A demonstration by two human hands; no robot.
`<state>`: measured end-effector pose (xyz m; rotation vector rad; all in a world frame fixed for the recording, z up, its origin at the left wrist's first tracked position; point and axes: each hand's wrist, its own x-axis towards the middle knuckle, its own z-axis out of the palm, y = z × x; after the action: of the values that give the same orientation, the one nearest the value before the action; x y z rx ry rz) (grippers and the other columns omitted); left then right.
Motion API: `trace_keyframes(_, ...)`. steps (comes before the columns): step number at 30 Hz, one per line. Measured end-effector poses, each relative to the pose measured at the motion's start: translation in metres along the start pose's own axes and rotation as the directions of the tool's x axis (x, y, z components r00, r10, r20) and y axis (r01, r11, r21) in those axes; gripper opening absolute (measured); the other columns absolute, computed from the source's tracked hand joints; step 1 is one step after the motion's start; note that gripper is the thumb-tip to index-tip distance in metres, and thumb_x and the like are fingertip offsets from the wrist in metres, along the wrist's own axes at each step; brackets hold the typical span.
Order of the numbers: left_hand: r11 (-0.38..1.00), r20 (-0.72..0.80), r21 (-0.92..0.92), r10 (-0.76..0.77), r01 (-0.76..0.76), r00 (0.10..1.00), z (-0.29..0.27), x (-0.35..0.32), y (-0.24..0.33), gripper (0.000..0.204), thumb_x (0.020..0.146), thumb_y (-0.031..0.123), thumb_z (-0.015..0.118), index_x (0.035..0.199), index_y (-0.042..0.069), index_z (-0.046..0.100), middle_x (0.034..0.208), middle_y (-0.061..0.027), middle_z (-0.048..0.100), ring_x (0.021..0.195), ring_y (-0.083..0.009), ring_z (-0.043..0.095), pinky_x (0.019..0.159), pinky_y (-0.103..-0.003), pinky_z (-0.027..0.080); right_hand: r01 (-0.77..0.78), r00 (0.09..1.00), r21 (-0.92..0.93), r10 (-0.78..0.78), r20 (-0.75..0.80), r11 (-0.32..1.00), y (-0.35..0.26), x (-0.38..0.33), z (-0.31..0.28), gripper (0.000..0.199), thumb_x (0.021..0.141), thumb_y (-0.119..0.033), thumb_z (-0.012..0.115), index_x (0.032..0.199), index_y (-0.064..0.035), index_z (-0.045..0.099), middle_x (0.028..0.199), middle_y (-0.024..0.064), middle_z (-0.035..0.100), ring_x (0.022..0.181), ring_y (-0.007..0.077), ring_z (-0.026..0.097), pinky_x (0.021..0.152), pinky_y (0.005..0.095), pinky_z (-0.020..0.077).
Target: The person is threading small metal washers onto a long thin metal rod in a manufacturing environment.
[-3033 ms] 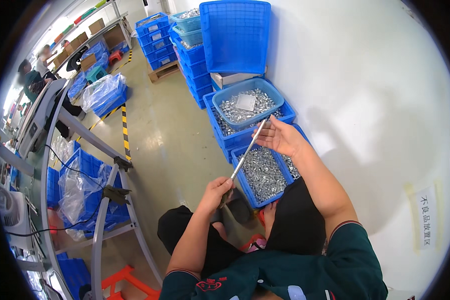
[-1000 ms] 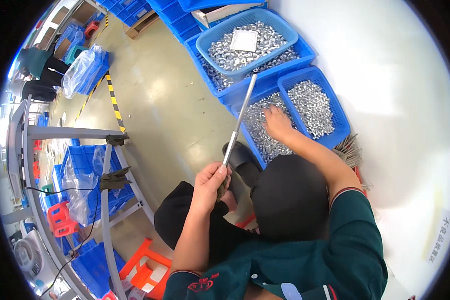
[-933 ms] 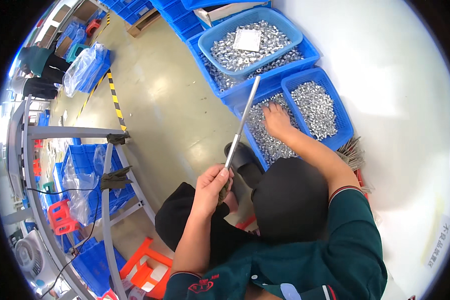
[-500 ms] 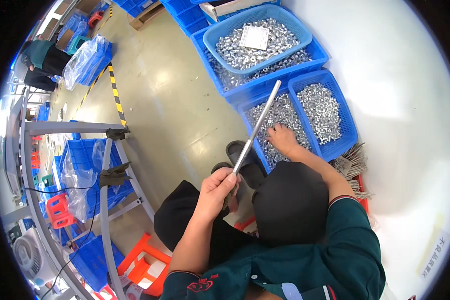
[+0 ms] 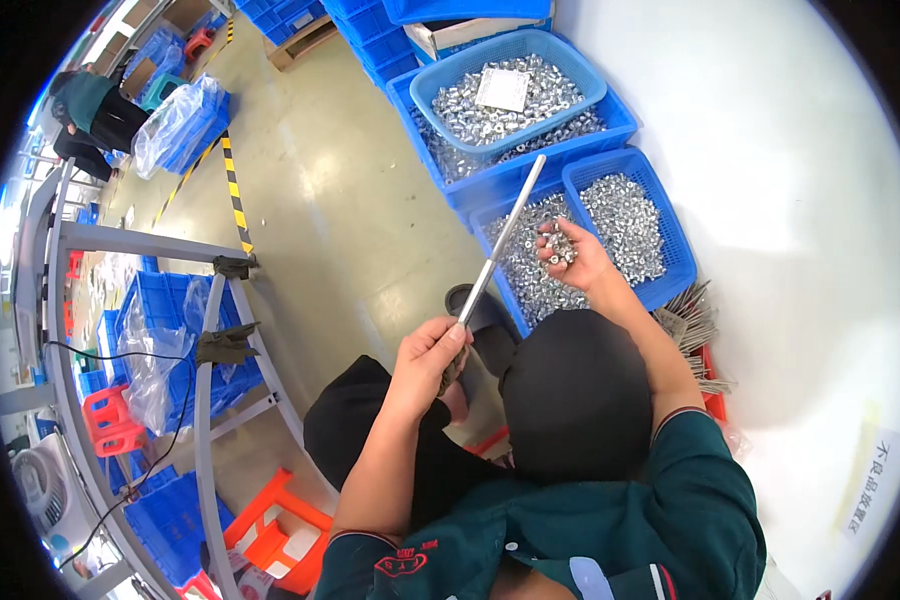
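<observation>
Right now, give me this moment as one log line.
left hand: grips metal rod at lower end | right hand: holds small metal parts over blue bin | rod: tilted up toward bins

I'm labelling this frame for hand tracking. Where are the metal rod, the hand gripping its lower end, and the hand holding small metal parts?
metal rod [image 5: 500, 240], head view, middle of the shaft.
left hand [image 5: 432, 352], head view, knuckles around the rod.
right hand [image 5: 575, 262], head view, palm with small metal parts.
</observation>
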<state>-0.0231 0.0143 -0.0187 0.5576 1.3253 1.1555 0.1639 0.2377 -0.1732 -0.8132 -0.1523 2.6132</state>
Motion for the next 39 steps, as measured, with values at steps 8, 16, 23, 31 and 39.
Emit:
trace_keyframes(8, 1.000, 0.031, 0.003, 0.025, -0.025, 0.999, 0.006, -0.001, 0.001, 0.022, 0.090, 0.023, 0.050, 0.082, 0.003, 0.054, 0.062, 0.0008, 0.047, 0.056, -0.0069, 0.044, 0.053, -0.020, 0.034, 0.035, 0.992, 0.003, -0.034, -0.125, 0.999, 0.010, -0.005, -0.013, 0.026, 0.090, -0.021, 0.046, 0.101, 0.0017, 0.054, 0.105, 0.0208, 0.056, 0.094, 0.0308, 0.059, 0.066, 0.0364, 0.0565)
trace_keyframes(16, 0.998, 0.030, 0.031, 0.046, -0.047, 0.998, 0.003, -0.004, 0.002, 0.022, 0.089, 0.023, 0.050, 0.081, 0.003, 0.055, 0.062, 0.0006, 0.047, 0.057, -0.0078, 0.044, 0.053, -0.022, 0.035, -0.091, 0.985, -0.277, 0.046, -0.165, 0.956, -0.005, -0.031, 0.025, 0.025, 0.089, -0.024, 0.050, 0.107, -0.0067, 0.055, 0.071, 0.0036, 0.048, 0.055, 0.0086, 0.041, 0.039, 0.0163, 0.0277)
trace_keyframes(23, 0.993, 0.084, 0.017, 0.114, -0.116, 0.990, 0.004, -0.006, 0.008, 0.022, 0.089, 0.022, 0.050, 0.081, 0.002, 0.055, 0.062, 0.0000, 0.049, 0.057, -0.0078, 0.044, 0.052, -0.022, 0.034, 0.000, 0.992, -0.288, -0.036, -0.121, 0.958, -0.018, -0.068, 0.070, 0.030, 0.087, -0.032, 0.054, 0.091, -0.0018, 0.056, 0.081, 0.0088, 0.056, 0.060, 0.0127, 0.050, 0.039, 0.0189, 0.0342)
trace_keyframes(31, 0.988, 0.151, 0.053, 0.136, -0.146, 0.979, 0.004, -0.015, 0.007, 0.023, 0.090, 0.028, 0.048, 0.083, 0.006, 0.053, 0.058, -0.0015, 0.049, 0.036, -0.0075, 0.037, 0.033, -0.021, 0.027, 0.035, 0.993, -0.245, -0.007, 0.115, 0.969, -0.042, -0.114, 0.135, 0.030, 0.086, -0.031, 0.057, 0.101, -0.0057, 0.054, 0.065, 0.0025, 0.048, 0.047, 0.0078, 0.038, 0.036, 0.0185, 0.0276)
trace_keyframes(39, 0.980, 0.217, 0.086, 0.159, -0.181, 0.963, -0.002, -0.029, 0.006, 0.024, 0.088, 0.029, 0.050, 0.082, 0.006, 0.056, 0.060, -0.0002, 0.050, 0.046, -0.0068, 0.041, 0.042, -0.021, 0.030, 0.175, 0.984, -0.303, -0.161, 0.072, 0.937, -0.039, -0.136, 0.184, 0.033, 0.085, -0.038, 0.057, 0.104, -0.0117, 0.057, 0.061, 0.0001, 0.044, 0.045, 0.0068, 0.036, 0.035, 0.0177, 0.0242)
